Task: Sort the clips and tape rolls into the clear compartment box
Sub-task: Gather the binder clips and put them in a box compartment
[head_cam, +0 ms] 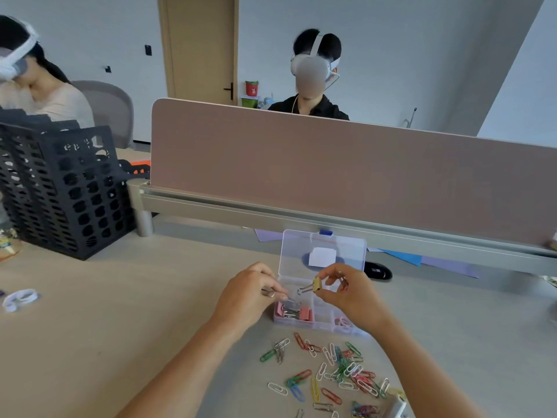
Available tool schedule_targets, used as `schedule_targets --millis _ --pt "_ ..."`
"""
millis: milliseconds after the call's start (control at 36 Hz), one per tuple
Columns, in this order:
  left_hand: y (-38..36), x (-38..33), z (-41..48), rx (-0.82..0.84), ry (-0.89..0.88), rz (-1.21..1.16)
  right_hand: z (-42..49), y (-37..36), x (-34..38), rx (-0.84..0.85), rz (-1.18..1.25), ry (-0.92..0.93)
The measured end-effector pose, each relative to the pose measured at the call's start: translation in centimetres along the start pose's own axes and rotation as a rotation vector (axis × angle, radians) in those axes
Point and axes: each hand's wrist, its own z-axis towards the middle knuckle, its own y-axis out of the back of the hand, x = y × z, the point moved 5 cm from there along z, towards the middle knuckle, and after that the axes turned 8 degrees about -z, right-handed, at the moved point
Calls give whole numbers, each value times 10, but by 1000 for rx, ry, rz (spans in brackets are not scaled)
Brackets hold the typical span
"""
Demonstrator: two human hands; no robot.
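Note:
The clear compartment box (324,322) lies open on the desk, its lid (324,245) standing up at the back. Pink binder clips (304,313) fill its front left compartment. My right hand (349,294) pinches a yellow binder clip (315,285) above the box and also holds more clips by their wire handles. My left hand (248,297) hovers at the box's left side and pinches a binder clip's wire handle (291,300). Several coloured paper clips (334,372) lie scattered on the desk in front of the box. A white tape roll (19,298) sits far left.
A black perforated basket (64,188) stands at the back left. A pink desk divider (346,173) on a metal rail runs behind the box. Coloured paper sheets (422,257) and a black object (378,271) lie under the rail. Two people with headsets sit beyond.

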Motion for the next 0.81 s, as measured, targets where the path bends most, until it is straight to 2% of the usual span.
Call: schedule_targets --millis 278,389,500,639,806 --pt "4 2 -1 13 -35 210 3 -16 4 52 -15 -40" --pt "6 -2 0 -27 11 -9 3 -21 3 91 -69 -66" --pt "5 -5 1 39 76 -167 3 -21 4 120 -90 -65" --pt "-5 -10 3 143 69 -111 2 -17 5 129 -54 -56" --pt "-17 -6 2 195 27 -76 0 -13 12 148 -213 65"
